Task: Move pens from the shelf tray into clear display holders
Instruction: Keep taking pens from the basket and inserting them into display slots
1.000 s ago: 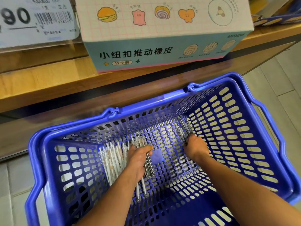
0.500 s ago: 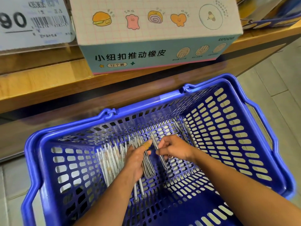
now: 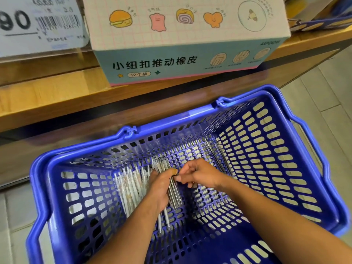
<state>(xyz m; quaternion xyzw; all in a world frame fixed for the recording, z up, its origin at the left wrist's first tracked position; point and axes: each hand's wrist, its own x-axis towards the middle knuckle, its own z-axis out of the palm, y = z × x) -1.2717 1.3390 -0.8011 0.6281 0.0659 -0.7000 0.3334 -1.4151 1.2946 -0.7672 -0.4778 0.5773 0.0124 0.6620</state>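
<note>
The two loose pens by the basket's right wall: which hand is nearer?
Right. The right hand lies just left of those pens; the left hand, holding a bundle, is farther left.

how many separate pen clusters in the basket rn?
3: bundle gripped by left hand; loose pile left of it; few pens far right. Others may be hidden under hands.

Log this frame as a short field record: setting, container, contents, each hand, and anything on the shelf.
setting: shop aisle, wooden shelf above a tiled floor
container: blue perforated basket
contents: pile of pens on the basket floor at left; two loose pens near the far right wall
left hand: grips a bundle of pens
right hand: fingers curled at the bundle's upper end; whether it pinches a pen is unclear
shelf items: illustrated cardboard box, price label
</note>
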